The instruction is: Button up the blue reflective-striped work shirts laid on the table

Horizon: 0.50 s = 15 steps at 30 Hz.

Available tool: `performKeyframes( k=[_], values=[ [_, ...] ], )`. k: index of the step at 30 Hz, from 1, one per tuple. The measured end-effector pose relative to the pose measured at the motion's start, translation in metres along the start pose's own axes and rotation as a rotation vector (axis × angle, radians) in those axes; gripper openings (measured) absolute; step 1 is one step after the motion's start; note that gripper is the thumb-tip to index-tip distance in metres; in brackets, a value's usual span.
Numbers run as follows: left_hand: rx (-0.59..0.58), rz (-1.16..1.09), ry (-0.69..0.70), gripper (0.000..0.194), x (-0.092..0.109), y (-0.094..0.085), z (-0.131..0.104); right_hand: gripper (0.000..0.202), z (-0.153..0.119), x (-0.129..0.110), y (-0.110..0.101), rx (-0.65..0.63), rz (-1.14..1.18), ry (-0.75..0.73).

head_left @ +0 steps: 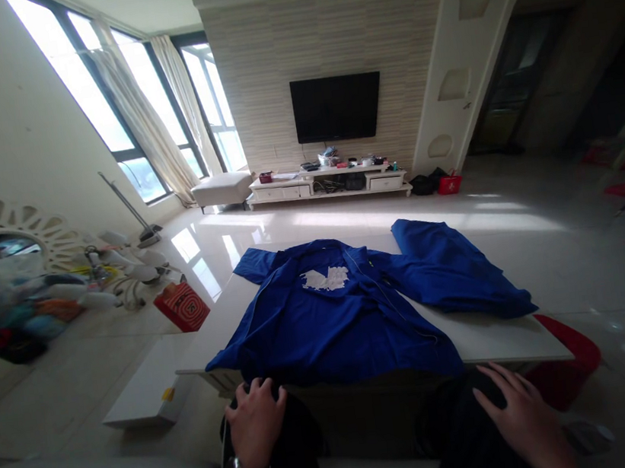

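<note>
Two hands, left hand (256, 418) and right hand (522, 406), rest open-fingered on knees before blue jacket (335, 315) spread on tabletop (499, 340); next: reaching, grasping cloth.

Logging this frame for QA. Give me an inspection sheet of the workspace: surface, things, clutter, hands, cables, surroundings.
Surface: low white table, mostly covered by cloth.
Things: blue jacket spread flat, white patch near its collar; one sleeve stretches to the right.
Clutter: red box on the floor to the left of the table; pile of mixed items by the left wall; red stool beyond the table's right corner.
Hands: left hand and right hand each rest on a dark-trousered knee, holding nothing.
Cables: nothing seen clearly.
Surroundings: wall television, white media console, large windows, glossy tiled floor.
</note>
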<state>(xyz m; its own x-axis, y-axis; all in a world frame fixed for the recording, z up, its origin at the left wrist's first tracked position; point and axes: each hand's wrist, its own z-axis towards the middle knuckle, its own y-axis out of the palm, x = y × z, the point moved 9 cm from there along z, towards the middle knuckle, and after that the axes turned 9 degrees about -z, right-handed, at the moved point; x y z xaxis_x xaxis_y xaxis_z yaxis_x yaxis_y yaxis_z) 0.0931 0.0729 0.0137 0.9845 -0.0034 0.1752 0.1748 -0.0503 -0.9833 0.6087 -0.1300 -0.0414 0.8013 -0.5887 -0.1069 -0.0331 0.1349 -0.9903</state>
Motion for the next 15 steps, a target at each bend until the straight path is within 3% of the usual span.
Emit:
performKeyframes(
  k=[15],
  values=[
    [0.013, 0.003, 0.005, 0.038, -0.0003, 0.0011, -0.0015, 0.069, 0.0005, 0.0018, 0.0021, 0.014, 0.028, 0.003]
  ],
)
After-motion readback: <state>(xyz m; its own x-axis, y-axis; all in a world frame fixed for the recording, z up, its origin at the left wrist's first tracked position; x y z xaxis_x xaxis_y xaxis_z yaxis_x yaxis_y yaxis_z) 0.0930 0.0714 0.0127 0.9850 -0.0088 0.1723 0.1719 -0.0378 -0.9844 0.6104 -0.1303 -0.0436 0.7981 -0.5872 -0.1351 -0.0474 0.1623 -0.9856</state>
